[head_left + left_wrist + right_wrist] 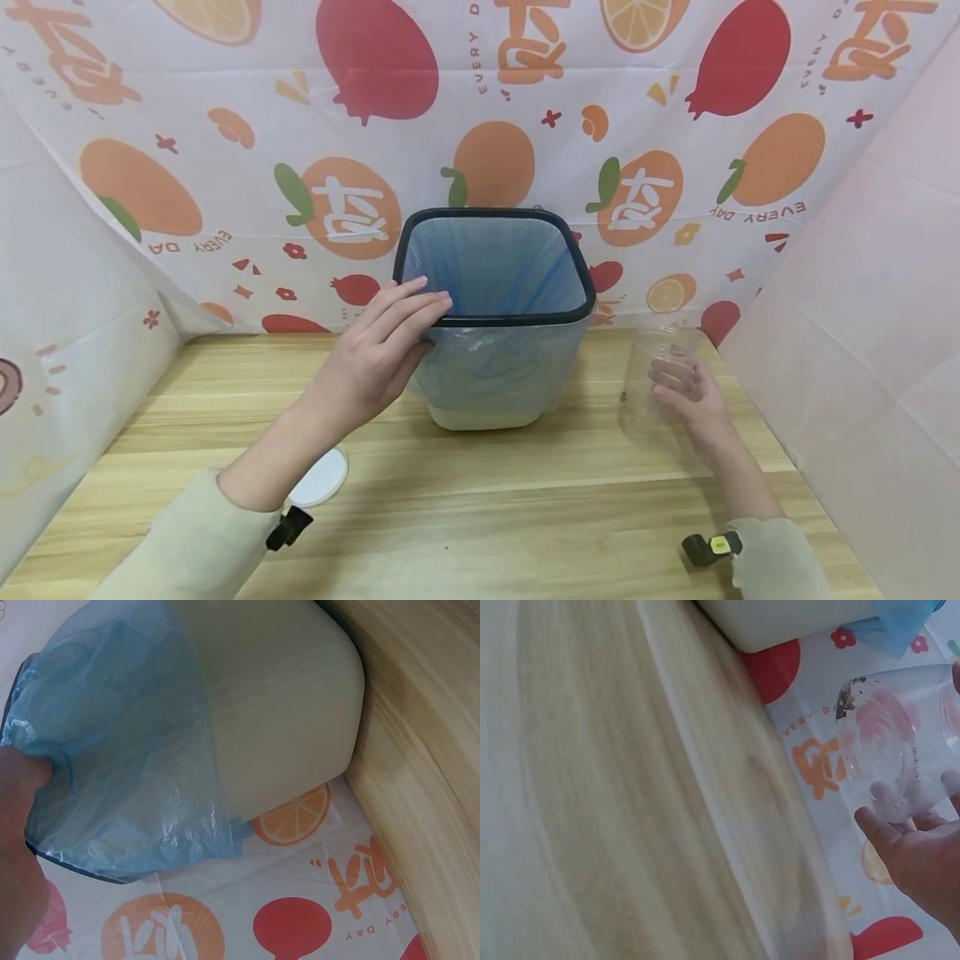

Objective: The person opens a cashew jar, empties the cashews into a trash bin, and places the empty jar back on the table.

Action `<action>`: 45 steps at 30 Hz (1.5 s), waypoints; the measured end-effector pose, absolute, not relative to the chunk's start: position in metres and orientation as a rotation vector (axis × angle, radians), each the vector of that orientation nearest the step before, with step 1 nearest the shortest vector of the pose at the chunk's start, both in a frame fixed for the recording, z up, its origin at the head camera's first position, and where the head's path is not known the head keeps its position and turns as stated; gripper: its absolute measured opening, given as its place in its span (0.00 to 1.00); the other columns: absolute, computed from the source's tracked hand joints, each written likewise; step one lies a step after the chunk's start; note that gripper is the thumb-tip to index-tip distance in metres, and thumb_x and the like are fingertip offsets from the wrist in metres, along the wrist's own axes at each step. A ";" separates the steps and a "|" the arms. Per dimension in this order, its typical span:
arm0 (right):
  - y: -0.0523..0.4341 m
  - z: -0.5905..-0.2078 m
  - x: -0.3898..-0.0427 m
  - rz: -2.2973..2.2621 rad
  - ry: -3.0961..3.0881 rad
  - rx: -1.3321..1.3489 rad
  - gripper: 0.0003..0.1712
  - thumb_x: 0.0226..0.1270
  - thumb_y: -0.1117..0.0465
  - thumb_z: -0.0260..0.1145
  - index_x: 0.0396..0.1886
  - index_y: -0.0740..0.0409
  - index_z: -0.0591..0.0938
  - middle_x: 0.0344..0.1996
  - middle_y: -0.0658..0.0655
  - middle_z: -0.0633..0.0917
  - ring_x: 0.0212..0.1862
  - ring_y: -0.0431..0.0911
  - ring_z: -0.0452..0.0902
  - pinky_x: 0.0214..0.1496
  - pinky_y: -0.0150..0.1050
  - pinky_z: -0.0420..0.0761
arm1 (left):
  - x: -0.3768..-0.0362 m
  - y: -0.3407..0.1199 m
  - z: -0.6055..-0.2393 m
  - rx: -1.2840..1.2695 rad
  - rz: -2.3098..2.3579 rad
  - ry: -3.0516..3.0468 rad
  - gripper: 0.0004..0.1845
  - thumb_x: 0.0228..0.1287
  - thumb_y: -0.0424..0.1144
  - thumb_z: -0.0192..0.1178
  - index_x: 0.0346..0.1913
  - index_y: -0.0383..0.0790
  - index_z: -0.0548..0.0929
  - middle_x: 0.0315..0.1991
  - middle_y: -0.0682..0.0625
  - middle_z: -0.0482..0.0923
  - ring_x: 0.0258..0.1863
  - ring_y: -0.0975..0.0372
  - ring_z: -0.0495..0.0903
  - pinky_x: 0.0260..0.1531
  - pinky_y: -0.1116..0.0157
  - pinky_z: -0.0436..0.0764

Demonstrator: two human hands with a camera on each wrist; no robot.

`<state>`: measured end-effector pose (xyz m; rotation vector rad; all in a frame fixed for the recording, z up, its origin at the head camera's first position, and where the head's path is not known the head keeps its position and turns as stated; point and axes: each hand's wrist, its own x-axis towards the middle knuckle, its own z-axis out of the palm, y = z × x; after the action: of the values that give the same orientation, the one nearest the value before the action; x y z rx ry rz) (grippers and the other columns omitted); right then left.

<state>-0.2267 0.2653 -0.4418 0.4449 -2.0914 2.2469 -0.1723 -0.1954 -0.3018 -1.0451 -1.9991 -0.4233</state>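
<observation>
A trash bin [487, 417] with a black rim and a blue plastic bag [495, 267] lining it stands at the middle of the table's back. My left hand [386, 350] grips the rim's near left corner, fingers over the top and thumb pressed on the bag [127, 757] outside. To the right of the bin, my right hand [693, 404] holds a clear plastic jar [648, 383], its fingers showing through the wall. In the right wrist view, dark specks cling around the bottom of the jar [877, 742], which is held apart from the table.
A white round lid [321, 477] lies on the wooden table [480, 517], partly hidden by my left forearm. Fruit-printed cloth [480, 100] hangs close behind the bin, and pale cloth walls [862, 333] border both sides.
</observation>
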 end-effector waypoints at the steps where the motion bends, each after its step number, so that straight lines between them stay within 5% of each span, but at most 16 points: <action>1: 0.266 -0.443 -0.227 2.250 -2.100 0.433 0.38 0.69 0.74 0.62 0.74 0.53 0.59 0.61 0.52 0.77 0.63 0.46 0.76 0.58 0.33 0.80 | -0.172 -0.195 -0.302 -1.044 -0.422 -1.999 0.33 0.56 0.24 0.69 0.67 0.36 0.75 0.64 0.42 0.76 0.68 0.45 0.70 0.68 0.42 0.67; 15: 0.274 -0.458 -0.231 2.311 -2.153 0.290 0.45 0.67 0.73 0.65 0.76 0.52 0.52 0.65 0.55 0.73 0.65 0.48 0.72 0.57 0.33 0.81 | -0.172 -0.195 -0.302 -1.043 -0.419 -2.003 0.33 0.55 0.24 0.70 0.67 0.36 0.75 0.64 0.42 0.76 0.68 0.46 0.70 0.67 0.42 0.68; 26: 0.274 -0.460 -0.232 2.072 -2.374 0.218 0.57 0.61 0.69 0.72 0.80 0.45 0.47 0.57 0.48 0.75 0.65 0.52 0.69 0.55 0.28 0.79 | -0.171 -0.195 -0.302 -1.040 -0.415 -1.997 0.33 0.56 0.24 0.69 0.67 0.36 0.75 0.64 0.42 0.76 0.68 0.46 0.70 0.68 0.43 0.67; 32: 0.274 -0.465 -0.231 2.066 -2.406 0.186 0.59 0.60 0.69 0.73 0.80 0.37 0.49 0.71 0.61 0.64 0.72 0.61 0.58 0.56 0.25 0.76 | -0.171 -0.195 -0.303 -1.038 -0.418 -2.005 0.33 0.55 0.23 0.70 0.67 0.36 0.75 0.64 0.42 0.76 0.68 0.46 0.70 0.68 0.43 0.67; 35: 0.276 -0.468 -0.231 2.179 -2.329 0.187 0.59 0.58 0.72 0.73 0.80 0.36 0.51 0.74 0.63 0.58 0.72 0.58 0.59 0.57 0.29 0.78 | -0.170 -0.195 -0.303 -1.038 -0.419 -2.005 0.34 0.55 0.23 0.70 0.67 0.36 0.75 0.64 0.42 0.76 0.68 0.46 0.70 0.68 0.42 0.67; 45: 0.280 -0.476 -0.232 2.257 -2.247 0.302 0.56 0.55 0.78 0.71 0.78 0.41 0.56 0.64 0.53 0.69 0.62 0.41 0.71 0.61 0.36 0.78 | -0.172 -0.195 -0.301 -1.050 -0.416 -1.994 0.33 0.56 0.23 0.69 0.66 0.35 0.76 0.63 0.42 0.77 0.68 0.45 0.71 0.66 0.42 0.69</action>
<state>-0.2321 0.2804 -0.4763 0.3024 -2.2475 2.2573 -0.1717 -0.1946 -0.3014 -1.0501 -1.9943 -0.4157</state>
